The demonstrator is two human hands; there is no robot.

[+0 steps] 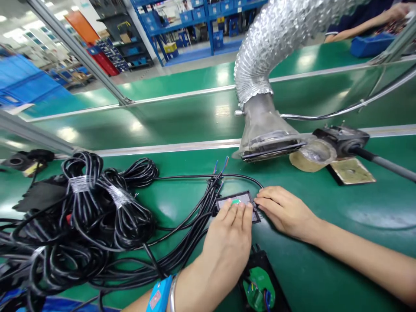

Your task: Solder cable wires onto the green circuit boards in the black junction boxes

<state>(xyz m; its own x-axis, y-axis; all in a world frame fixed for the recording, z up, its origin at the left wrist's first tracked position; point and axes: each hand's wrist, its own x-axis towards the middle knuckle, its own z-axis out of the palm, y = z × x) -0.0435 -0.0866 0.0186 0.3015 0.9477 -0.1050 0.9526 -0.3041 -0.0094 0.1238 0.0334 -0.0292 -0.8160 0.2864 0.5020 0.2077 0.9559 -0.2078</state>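
Observation:
A shallow black rectangular case (256,216) with a grey inside and a small green piece lies on the green bench. My left hand (227,247) rests over it, fingers stretched out flat on its grey face. At the case's right edge, my right hand (287,212) has its fingers pressed together on the end of a black cable (242,176), which curves in from the left; its tip is hidden by the fingers. Close below my left hand sits a black housing (271,277) holding a green circuit board (260,288) with coloured wires.
Coiled black cables (130,216) are heaped on the left, their stripped ends bunched beside the case. A fume hood (269,125) on a silver duct (276,47) hangs above the bench. Behind the right hand stand a tape roll (313,154) and a soldering-iron holder (341,138). Another person's arm (364,28) shows far right.

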